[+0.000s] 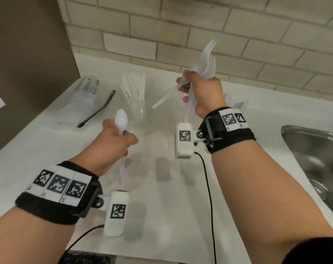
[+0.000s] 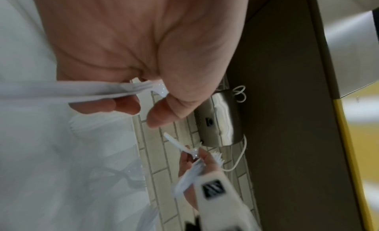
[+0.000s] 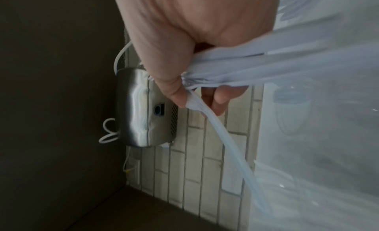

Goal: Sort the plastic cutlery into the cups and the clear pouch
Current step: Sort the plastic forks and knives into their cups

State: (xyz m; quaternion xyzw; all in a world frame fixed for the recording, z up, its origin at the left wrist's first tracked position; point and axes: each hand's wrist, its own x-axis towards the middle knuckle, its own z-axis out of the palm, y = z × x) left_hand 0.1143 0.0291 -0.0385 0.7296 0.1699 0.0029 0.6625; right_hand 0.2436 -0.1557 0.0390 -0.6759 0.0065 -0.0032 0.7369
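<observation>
The left hand (image 1: pixel 112 147) is the nearer one. It is closed around the handle of one white spoon (image 1: pixel 120 121), which stands almost upright, bowl up and handle pointing down to the counter (image 1: pixel 47 149). In the left wrist view it seems that more than one handle passes through these fingers, but the blur does not let me be sure. A little farther and to the right, the right hand (image 1: pixel 200 92) is closed around a bunch of cutlery (image 1: pixel 207 61). The bunch fans up toward the tiled wall (image 1: pixel 180 25), and one handle sticks out down and to the left. Between the hands and a little beyond them stands a clear cup (image 1: pixel 138 109) with white knives (image 1: pixel 135 84) upright in it. It is just past the spoon, so I judge the left hand is nearer to it. A second cup with spoons seems to stand behind the right wrist, mostly hidden. The pouch (image 1: pixel 85 98) lies flat at the far left with its black zip strip open toward the cup, and some cutlery seems already inside. A steel sink (image 1: pixel 314 149) is at the right edge. The spoon must probably travel right, past the knife cup, with its long axis kept vertical. The wrist views show a steel box (image 3: pixel 143 113) on the wall with a white cable, which the head view does not show. The right wrist view shows the cup only as a faint shape.
</observation>
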